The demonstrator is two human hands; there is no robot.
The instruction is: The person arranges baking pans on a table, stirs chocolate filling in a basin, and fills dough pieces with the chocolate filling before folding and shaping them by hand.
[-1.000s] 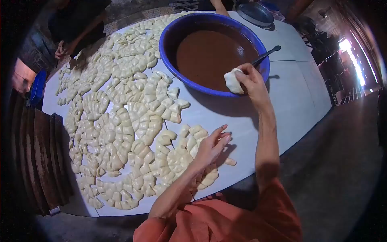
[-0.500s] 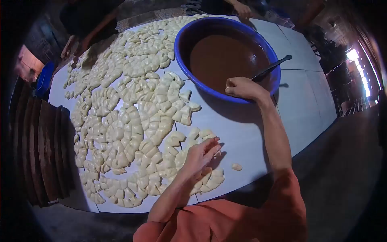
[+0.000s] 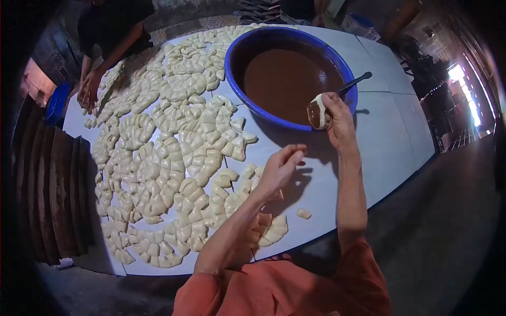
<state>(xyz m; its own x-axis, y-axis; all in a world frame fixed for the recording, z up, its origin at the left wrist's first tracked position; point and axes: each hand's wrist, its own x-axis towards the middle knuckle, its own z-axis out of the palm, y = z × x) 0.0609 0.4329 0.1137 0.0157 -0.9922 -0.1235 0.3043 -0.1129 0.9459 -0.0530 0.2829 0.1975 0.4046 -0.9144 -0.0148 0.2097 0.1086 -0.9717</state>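
R hand point(image 3: 341, 122), right of centre, closed in a pinch on a part-brown dough pc. point(image 3: 318, 112) at near rim of blue basin point(image 3: 279, 122), prob. to contain drips; L hand point(image 3: 280, 167), centre, part-open w/ nothing visibly held, over desk point(image 3: 387, 121) beside dough portions point(image 3: 203, 158).

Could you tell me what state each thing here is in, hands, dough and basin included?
Right hand: closed on a dough piece.
Held dough piece: partly coated brown.
Left hand: open, held above the table.
Basin: upright, holding brown mixture.
Dark handle: leaning over the rim.
Pale dough pieces: spread out, uncoated.
Lone dough piece: lying apart.
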